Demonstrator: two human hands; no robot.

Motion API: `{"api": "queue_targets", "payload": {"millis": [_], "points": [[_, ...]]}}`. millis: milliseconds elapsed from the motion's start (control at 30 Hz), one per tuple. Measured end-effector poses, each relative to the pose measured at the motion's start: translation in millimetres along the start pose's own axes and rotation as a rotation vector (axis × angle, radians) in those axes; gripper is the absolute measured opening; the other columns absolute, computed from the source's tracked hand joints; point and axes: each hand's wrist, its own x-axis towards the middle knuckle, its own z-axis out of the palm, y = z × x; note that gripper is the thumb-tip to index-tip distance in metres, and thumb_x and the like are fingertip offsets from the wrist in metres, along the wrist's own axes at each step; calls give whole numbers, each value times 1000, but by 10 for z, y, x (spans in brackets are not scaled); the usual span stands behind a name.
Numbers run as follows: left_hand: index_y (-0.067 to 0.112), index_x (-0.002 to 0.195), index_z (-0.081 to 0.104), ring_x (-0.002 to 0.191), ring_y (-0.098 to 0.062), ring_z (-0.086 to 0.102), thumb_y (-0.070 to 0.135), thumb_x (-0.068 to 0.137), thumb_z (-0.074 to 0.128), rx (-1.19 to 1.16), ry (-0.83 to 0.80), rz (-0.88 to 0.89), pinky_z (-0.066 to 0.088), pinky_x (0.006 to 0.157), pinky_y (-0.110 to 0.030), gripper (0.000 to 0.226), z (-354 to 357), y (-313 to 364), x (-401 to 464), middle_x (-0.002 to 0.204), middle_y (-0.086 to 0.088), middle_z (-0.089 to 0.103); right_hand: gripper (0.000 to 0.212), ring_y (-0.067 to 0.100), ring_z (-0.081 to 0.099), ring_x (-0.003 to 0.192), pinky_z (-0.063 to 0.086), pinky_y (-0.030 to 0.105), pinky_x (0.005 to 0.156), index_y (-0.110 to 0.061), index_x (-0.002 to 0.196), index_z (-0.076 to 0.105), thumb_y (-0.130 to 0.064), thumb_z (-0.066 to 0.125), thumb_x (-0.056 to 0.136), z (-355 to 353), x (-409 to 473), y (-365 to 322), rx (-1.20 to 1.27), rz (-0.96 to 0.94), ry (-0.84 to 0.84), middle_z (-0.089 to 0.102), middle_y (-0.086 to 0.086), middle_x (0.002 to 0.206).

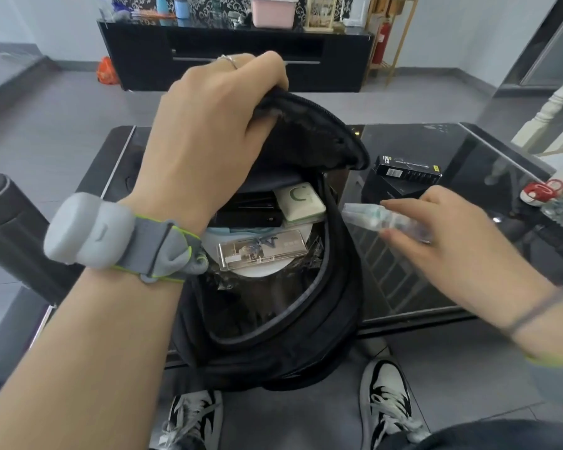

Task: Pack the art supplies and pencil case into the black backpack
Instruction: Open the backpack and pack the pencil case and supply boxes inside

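The black backpack (306, 319) stands open on the front edge of a dark glass table (436, 254). My left hand (208, 134) grips the top flap and holds it up. Inside lie a clear plastic case (262, 250), a white round item (257, 271), a pale green box (301, 201) and a black box (247, 211). My right hand (442, 235) holds a clear pouch with pale contents (371, 217), blurred, just right of the bag's opening.
Two black boxes (407, 172) lie stacked on the table behind my right hand. A small red and white object (540, 190) sits at the right edge. A dark cylinder (10, 222) stands to the left. My shoes (384, 401) are below the table.
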Motion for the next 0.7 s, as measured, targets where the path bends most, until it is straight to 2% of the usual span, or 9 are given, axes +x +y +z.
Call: {"api": "queue_targets", "payload": {"millis": [67,133,200,233,300,400,500,600,700], "points": [[11,107,62,89,-32,59,18,90,51,9,7,7,50,74,-51,21,-28,6,12,93,-4,64,38,11,48,76,32,19,68,-28,124,68,-38,68,87,-216,-264,-135,49,-102,83,47,-7,84],[12,107,63,91,-32,60,19,90,51,18,10,13,50,74,-51,22,-48,11,26,95,-4,64,37,8,49,78,34,8,75,-28,120,70,-40,72,86,-317,-469,-289,101,-171,129,50,-9,85],[12,108,63,92,-32,60,19,90,52,17,9,21,51,74,-51,22,-54,28,41,96,-4,64,42,6,50,81,35,7,79,-27,121,70,-40,70,81,-289,-563,-479,153,-249,142,51,-12,88],[11,107,63,92,-32,60,18,90,52,17,8,28,51,73,-51,22,-54,40,44,96,-4,64,43,7,52,83,37,10,81,-25,122,70,-38,70,81,-232,-569,-574,185,-293,152,52,-12,90],[10,106,63,89,-32,60,16,90,52,20,6,46,51,72,-52,20,-53,62,42,94,-4,64,42,14,56,88,47,26,84,-21,122,69,-33,71,82,-62,-510,-751,231,-371,184,55,-9,94],[10,105,64,88,-32,60,15,89,52,23,3,70,50,70,-53,21,-72,70,44,93,-5,64,37,24,57,89,49,44,80,-17,119,68,-27,72,84,246,-250,-989,250,-431,251,59,-1,96],[9,105,65,90,-32,61,14,89,50,14,9,91,51,71,-52,23,-94,54,45,95,-5,65,30,28,58,96,47,48,83,-21,111,70,-28,68,82,582,128,-1118,203,-398,288,64,0,100],[8,105,66,88,-30,61,12,90,50,12,9,116,50,70,-51,23,-104,52,26,94,-6,66,26,31,57,104,46,51,88,-22,106,71,-28,64,81,881,470,-1132,143,-341,240,65,1,106],[7,105,67,86,-31,61,9,89,51,9,12,132,50,69,-52,23,-116,49,11,93,-6,66,25,33,56,104,44,56,93,-19,106,71,-27,66,83,1096,651,-1132,59,-381,261,65,2,106]]}}
